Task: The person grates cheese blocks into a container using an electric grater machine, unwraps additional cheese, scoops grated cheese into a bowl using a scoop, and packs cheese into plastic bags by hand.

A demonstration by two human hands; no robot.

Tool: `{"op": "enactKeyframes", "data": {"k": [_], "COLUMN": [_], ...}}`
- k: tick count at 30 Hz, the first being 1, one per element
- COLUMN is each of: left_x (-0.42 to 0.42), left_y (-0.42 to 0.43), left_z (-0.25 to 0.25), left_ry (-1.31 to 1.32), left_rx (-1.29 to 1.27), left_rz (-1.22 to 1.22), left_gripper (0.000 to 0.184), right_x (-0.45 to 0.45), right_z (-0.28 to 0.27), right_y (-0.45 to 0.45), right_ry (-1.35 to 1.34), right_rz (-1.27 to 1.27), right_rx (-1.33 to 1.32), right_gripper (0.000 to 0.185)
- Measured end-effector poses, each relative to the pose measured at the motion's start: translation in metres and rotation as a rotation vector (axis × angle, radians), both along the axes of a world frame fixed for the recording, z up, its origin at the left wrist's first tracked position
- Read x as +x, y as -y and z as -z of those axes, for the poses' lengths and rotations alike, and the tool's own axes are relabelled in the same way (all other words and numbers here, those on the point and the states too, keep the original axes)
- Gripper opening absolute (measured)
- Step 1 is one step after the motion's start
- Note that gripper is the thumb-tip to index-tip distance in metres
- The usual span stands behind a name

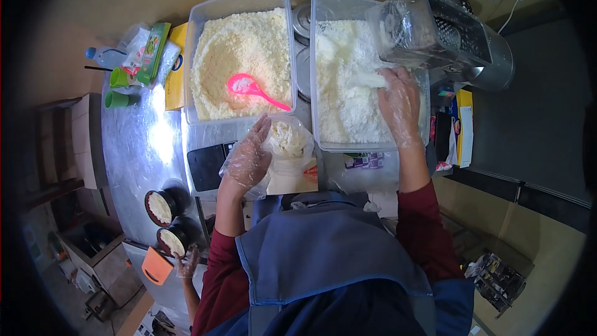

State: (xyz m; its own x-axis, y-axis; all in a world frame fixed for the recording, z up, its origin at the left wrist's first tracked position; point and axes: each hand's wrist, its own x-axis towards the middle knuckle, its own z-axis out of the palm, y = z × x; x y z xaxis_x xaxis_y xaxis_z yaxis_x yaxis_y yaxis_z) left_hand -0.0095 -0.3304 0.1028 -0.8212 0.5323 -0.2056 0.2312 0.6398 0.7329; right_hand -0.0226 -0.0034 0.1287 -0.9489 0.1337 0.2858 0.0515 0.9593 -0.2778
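Observation:
My left hand (250, 157), in a clear plastic glove, rests against the left side of a clear bowl (290, 143) holding a pale, lumpy mass; its fingers look stretched out. My right hand (401, 102), also gloved, is over the right plastic tub (373, 147), its fingers closed round some of the white shredded material (348, 99). The left tub (239, 116) holds a yellowish crumbly material (230, 37), hollowed in the middle. A pink spoon (249, 87) lies in that hollow, its handle pointing toward my left hand.
A metal grating machine (448, 31) overhangs the right tub. Green cups (117, 99), packets and a bottle (107, 57) stand at the left. A dark phone (207, 167) lies below the left tub. At lower left, another person's hand (186, 263) is beside two filled dark bowls (160, 208).

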Motion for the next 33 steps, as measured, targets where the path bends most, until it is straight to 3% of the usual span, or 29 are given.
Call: {"op": "enactKeyframes", "data": {"k": [2,5,8,14,16,18,19,21,23,24,25,27,28,31,33], "left_x": [0.003,-0.001,0.005,0.003,0.004,0.005,0.005,0.009,0.010,0.013,0.014,0.013,0.015,0.021,0.023], "left_y": [0.001,-0.001,0.006,0.006,0.008,0.012,0.014,0.018,0.017,0.014,0.012,0.013,0.019,0.023,0.019], "left_z": [-0.002,0.001,0.004,-0.008,-0.003,0.002,0.005,0.013,0.013,0.008,0.005,0.007,0.009,0.022,0.014], "left_ry": [0.083,0.081,-0.007,0.173,0.150,0.130,0.107,0.020,-0.072,-0.036,-0.002,0.023,0.048,0.058,0.048], "left_rx": [-0.007,0.016,0.001,0.031,0.091,0.089,0.086,0.083,0.087,0.065,0.042,0.072,0.088,0.083,0.079], "left_rz": [-0.021,-0.036,0.003,-0.063,-0.050,-0.049,-0.039,-0.023,0.002,-0.019,-0.042,-0.073,-0.118,-0.096,-0.094], "left_gripper": [0.067,0.066,0.067,0.070,0.076,0.076,0.076,0.073,0.071,0.071,0.071,0.071,0.071,0.072,0.070], "right_x": [0.005,0.009,0.012,0.021,0.026,0.030,0.028,0.037,0.037,0.031,0.033,0.042,0.033,0.016,-0.019], "right_z": [-0.013,0.002,0.000,-0.049,-0.057,-0.054,-0.053,-0.006,0.031,0.024,0.034,0.065,0.027,-0.015,-0.013], "right_y": [0.005,-0.008,-0.006,0.020,0.035,0.060,0.076,0.105,0.138,0.152,0.151,0.153,0.150,0.118,0.084], "right_ry": [-0.109,-0.070,-0.079,-0.019,0.102,0.202,0.268,0.248,0.330,0.487,0.486,-0.053,0.411,0.768,0.488], "right_rz": [0.007,-0.034,0.066,-0.022,-0.234,-0.426,-0.487,-0.585,-0.602,-0.566,-0.566,-0.845,-0.799,-0.638,-0.587], "right_rx": [-0.102,-0.140,-0.045,-0.539,-0.743,-0.768,-0.664,-0.712,-0.480,-0.091,-0.085,0.085,-0.226,-0.919,-0.829], "right_gripper": [0.031,0.031,0.032,0.036,0.036,0.035,0.033,0.031,0.033,0.034,0.034,0.037,0.038,0.035,0.028]}}
